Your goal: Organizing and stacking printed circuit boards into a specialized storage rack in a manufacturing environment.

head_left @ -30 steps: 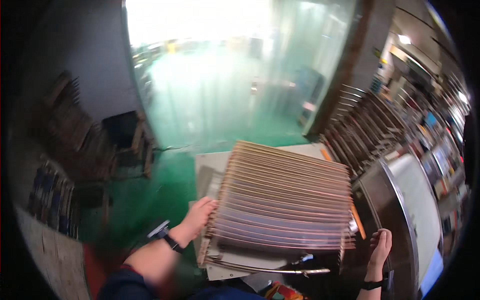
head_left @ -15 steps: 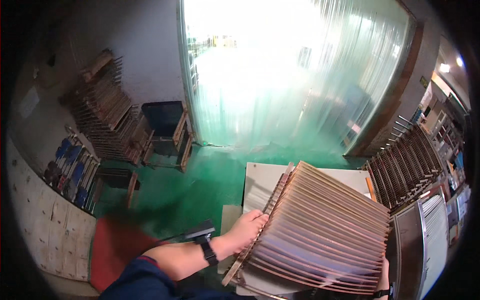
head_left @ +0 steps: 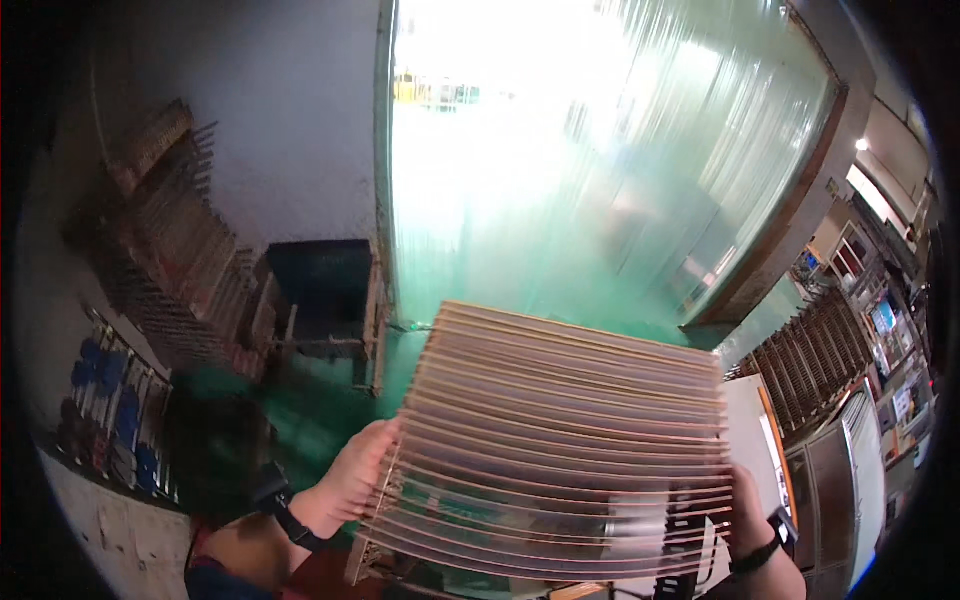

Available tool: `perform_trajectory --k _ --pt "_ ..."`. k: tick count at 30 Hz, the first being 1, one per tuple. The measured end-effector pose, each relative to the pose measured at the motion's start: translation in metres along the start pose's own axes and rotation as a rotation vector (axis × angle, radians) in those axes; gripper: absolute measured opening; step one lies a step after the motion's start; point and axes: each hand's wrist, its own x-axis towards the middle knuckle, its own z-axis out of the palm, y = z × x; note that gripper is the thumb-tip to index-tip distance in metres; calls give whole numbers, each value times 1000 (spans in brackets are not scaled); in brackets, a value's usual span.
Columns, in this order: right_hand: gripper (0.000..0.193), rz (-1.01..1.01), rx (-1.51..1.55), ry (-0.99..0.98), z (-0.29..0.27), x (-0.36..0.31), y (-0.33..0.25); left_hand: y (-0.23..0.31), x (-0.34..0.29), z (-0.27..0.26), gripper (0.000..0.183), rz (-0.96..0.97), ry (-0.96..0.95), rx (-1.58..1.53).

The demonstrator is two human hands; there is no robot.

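Observation:
A slotted rack full of thin, copper-edged panels is up in front of me, the panels lying in many parallel rows. My left hand is closed on its left side rail. At the opposite side my right hand grips the right edge, its fingers partly behind the rack. Black straps circle both wrists. Some blur softens the rack, and gaps between the lower panels let the surfaces beneath show through.
A white-topped table shows right of the rack. Brown slotted racks stand beyond it, next to a metal cabinet. At left are stacked racks and a dark bin on a frame. A clear strip curtain hangs ahead.
Both hands have carried the rack leftward, off the white-topped table, and it is turned more level. The view has swung too, and more of my right hand shows.

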Motion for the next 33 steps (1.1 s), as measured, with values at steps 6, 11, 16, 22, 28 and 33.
perform_trajectory --k 6,11,16,22,28,33 --pt "22 -84 -6 -155 158 39 -55 26 17 -99 21 64 246 -134" --pt "12 -62 25 -162 212 104 -82 13 97 -164 13 151 110 -417" --pt "19 -82 32 -227 251 223 -126 84 199 -116 17 153 185 -218" --pt "16 -93 41 -263 336 387 -205 163 341 -74 19 463 270 571" --pt "14 -116 22 -230 417 510 -272 221 498 -80 23 288 292 130" --pt "18 -192 26 -179 432 630 -312 244 669 -106 21 400 287 425"
